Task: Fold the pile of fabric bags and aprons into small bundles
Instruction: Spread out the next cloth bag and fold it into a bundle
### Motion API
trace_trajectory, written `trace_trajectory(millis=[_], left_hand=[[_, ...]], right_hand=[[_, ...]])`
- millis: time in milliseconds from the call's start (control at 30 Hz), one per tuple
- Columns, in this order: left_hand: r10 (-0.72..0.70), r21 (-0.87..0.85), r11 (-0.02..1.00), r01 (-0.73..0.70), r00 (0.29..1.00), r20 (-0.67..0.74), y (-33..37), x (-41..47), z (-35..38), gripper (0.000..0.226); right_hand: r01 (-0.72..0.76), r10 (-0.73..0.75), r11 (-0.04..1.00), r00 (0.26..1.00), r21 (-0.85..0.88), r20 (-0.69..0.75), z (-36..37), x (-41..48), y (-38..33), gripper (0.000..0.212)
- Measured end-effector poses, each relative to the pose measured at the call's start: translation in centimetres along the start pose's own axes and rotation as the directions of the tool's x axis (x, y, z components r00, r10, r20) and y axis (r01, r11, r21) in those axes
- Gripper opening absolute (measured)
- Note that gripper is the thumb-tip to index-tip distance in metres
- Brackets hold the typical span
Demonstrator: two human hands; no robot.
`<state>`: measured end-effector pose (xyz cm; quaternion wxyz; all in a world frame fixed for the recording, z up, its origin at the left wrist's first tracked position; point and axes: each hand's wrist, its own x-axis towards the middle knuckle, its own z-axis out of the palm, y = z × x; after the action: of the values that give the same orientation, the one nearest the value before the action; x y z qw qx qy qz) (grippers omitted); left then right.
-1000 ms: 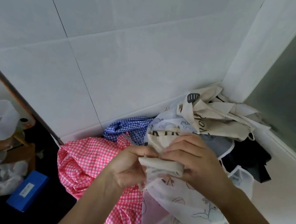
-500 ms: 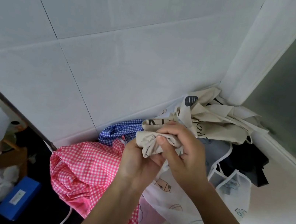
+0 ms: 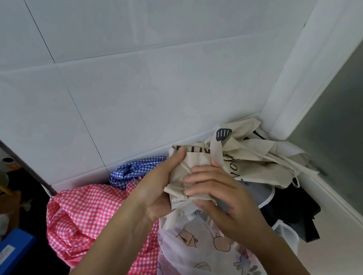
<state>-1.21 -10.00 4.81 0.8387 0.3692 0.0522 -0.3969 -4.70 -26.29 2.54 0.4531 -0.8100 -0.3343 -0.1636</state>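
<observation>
Gripping the half-rolled beige bag [image 3: 192,161] from both flanks, the left hand [image 3: 155,190] cupped one side with its thumb running up the cloth, while the right hand [image 3: 225,199] curled its fingers across the front. The bundle thus lay squarely between the two, neither hand noticeably nearer. It was held up just in front of the heap of unfolded bags [image 3: 257,149], at that heap's near edge, with its long axis running from the person toward the heap and its lettered end pointing at the heap. By my judgement, the next fold would shorten it along that line.
</observation>
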Motion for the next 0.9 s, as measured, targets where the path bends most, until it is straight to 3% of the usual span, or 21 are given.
trace_trajectory(millis=[233,333,400,500,667,767,833,900], left_hand=[[0.088,0.008,0.996,-0.088,0.996,0.031,-0.7,0.9,-0.1,0.028],[0.218,-0.004,0.976,-0.219,0.969,0.114,-1.3,1.0,0.4,0.024],[0.307,-0.012,0.951,-0.308,0.947,0.09,-1.9,1.1,0.8,0.019],[0.404,-0.108,0.911,-0.398,0.914,0.035,-2.4,1.2,0.9,0.03],[0.484,-0.094,0.872,-0.48,0.874,0.034,-1.9,0.9,1.1,0.036],[0.492,-0.134,0.869,-0.477,0.861,0.13,-2.0,0.8,1.2,0.059],[0.491,-0.012,0.869,-0.494,0.859,0.146,-2.0,1.0,1.2,0.081],[0.511,0.155,0.843,-0.515,0.857,0.066,-2.1,1.2,1.6,0.084]], right_hand=[[0.013,-0.019,0.991,0.999,-0.13,-0.048,-1.8,1.4,0.4,0.029],[-0.135,0.132,0.991,0.974,-0.004,-0.182,-1.6,1.9,-0.1,0.02],[-0.167,0.177,0.984,0.956,0.061,-0.233,-1.1,2.6,-0.8,0.014],[-0.168,0.178,0.984,0.947,0.063,-0.266,-0.4,4.0,-1.8,0.007],[-0.223,0.243,0.97,0.914,0.098,-0.324,0.0,4.7,-2.1,0.006],[-0.236,0.218,0.972,0.914,-0.011,-0.343,-0.2,5.2,-1.4,0.008],[-0.251,0.211,0.965,0.915,-0.075,-0.345,-0.3,5.4,-0.7,0.007],[-0.273,0.227,0.956,0.918,-0.103,-0.325,-0.3,5.4,0.0,0.009]])
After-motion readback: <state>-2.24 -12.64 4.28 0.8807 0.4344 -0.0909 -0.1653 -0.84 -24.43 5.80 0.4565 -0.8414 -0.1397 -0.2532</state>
